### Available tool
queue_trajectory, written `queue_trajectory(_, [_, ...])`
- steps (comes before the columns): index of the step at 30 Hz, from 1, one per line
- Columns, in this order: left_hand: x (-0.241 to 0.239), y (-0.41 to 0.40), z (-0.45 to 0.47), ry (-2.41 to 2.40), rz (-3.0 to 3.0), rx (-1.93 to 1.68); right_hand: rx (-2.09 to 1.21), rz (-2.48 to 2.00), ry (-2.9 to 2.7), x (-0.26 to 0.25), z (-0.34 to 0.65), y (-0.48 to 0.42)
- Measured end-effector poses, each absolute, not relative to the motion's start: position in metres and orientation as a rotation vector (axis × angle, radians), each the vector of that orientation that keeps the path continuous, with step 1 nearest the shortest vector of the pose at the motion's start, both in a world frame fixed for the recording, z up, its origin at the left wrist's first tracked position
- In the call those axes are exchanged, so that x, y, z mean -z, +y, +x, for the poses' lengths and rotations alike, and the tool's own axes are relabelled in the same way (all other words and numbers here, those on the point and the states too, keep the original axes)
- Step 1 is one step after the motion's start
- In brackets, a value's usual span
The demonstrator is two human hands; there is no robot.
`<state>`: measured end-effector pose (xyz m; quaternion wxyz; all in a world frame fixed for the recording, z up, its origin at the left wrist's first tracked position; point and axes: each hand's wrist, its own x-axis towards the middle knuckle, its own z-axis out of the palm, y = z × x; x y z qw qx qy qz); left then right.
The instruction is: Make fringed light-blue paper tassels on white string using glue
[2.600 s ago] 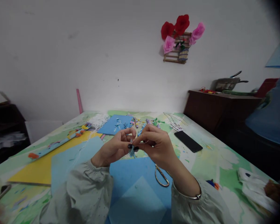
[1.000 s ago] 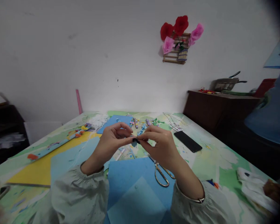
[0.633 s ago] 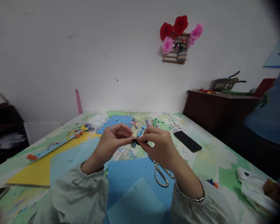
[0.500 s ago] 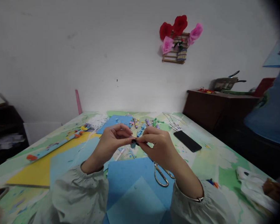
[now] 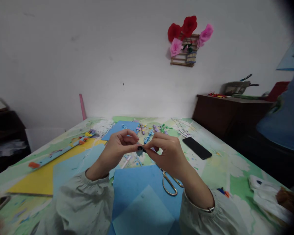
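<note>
My left hand (image 5: 121, 143) and my right hand (image 5: 165, 150) meet above the middle of the table, fingertips almost touching. Between them they pinch a small blue fringed paper piece (image 5: 140, 152), its strips hanging down below my left thumb. Much of it is hidden by the fingers. Beneath my hands lies a blue sheet (image 5: 129, 182) with a lighter blue square of paper (image 5: 143, 212) on top. Gold-handled scissors (image 5: 170, 186) rest at the sheet's right side, below my right wrist, blades partly covered.
Behind my hands lie small coloured paper pieces (image 5: 159, 129) and a blue sheet (image 5: 117, 129). A black phone (image 5: 197, 147) is at the right. Yellow card (image 5: 34, 182) and a pale blue strip (image 5: 56, 156) lie left. A person in blue (image 5: 281, 120) is at the far right.
Both hands stay in nearly the same place. My fingers have shifted slightly, and the small blue paper piece has turned a little between them.
</note>
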<state>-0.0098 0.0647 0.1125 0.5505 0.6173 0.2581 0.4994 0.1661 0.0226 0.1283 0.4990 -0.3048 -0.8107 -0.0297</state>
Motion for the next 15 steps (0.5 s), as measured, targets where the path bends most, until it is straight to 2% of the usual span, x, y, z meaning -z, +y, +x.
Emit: queue_trajectory(15, [-0.1084,0.0693,-0.0108,0.375,1.344,-0.959,0.213,-0.480,-2.065,-0.1255,0.1667,0.0232])
